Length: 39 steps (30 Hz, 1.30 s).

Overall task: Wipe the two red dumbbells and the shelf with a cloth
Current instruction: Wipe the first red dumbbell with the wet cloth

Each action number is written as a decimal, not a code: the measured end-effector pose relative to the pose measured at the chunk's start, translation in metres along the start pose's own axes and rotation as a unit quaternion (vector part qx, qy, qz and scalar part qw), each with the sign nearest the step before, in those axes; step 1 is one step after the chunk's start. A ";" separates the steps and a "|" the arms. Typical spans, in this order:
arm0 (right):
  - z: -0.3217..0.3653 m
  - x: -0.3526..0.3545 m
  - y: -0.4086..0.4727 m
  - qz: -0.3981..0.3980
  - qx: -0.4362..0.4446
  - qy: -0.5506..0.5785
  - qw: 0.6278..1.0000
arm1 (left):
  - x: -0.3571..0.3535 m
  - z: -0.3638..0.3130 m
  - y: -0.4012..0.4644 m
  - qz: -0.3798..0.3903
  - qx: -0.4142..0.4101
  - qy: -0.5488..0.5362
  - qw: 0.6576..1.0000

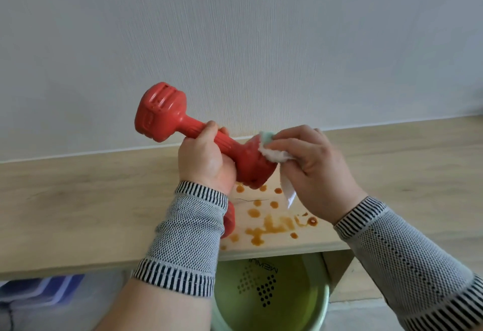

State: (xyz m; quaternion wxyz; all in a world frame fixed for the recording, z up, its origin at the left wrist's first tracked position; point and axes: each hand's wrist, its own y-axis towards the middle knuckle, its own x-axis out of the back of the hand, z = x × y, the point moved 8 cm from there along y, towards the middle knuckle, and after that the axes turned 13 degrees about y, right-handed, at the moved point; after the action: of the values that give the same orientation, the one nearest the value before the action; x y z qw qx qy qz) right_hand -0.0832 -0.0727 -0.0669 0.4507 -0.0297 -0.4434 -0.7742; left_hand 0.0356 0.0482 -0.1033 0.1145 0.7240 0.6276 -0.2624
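Left hand (206, 158) clamped round dumbbell (183, 132) handle, raised off shelf (78, 200). Right hand (313, 168) pinches cloth (271, 151), pressed on dumbbell end beside it. Brown spots (271, 226) below hands.

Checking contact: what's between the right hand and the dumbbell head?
The cloth, pressed by the right hand against the held dumbbell; head view.
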 end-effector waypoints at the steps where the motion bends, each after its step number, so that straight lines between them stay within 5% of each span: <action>1: -0.005 0.004 0.002 -0.019 -0.013 0.003 1.000 | -0.001 0.000 -0.002 0.000 0.000 -0.002 1.000; 14: -0.009 0.005 -0.001 -0.038 -0.016 0.003 0.999 | -0.002 -0.002 -0.004 0.005 -0.028 0.018 0.999; 20: -0.001 -0.007 -0.007 0.030 0.006 -0.003 1.000 | 0.005 -0.002 0.008 0.013 -0.040 0.018 0.999; 24: -0.023 0.016 -0.002 -0.032 -0.077 -0.019 0.996 | -0.003 -0.012 0.004 0.070 -0.094 0.077 0.990; 27: -0.007 0.035 0.006 -0.094 -0.032 -0.004 0.995 | -0.013 -0.017 -0.004 0.127 -0.107 0.099 0.981; 33: 0.025 -0.017 -0.003 0.101 0.087 -0.067 0.989 | -0.024 -0.011 -0.014 0.178 -0.111 0.140 0.968; 39: 0.002 -0.002 0.001 0.060 0.023 -0.079 0.995 | -0.032 -0.002 -0.023 0.195 -0.114 0.173 0.959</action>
State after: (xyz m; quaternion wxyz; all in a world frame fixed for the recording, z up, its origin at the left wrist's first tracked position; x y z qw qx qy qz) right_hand -0.0825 -0.0702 -0.0657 0.4606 -0.1070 -0.4925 -0.7306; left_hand 0.0110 0.0266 -0.0812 0.1347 0.8488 0.5103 -0.0325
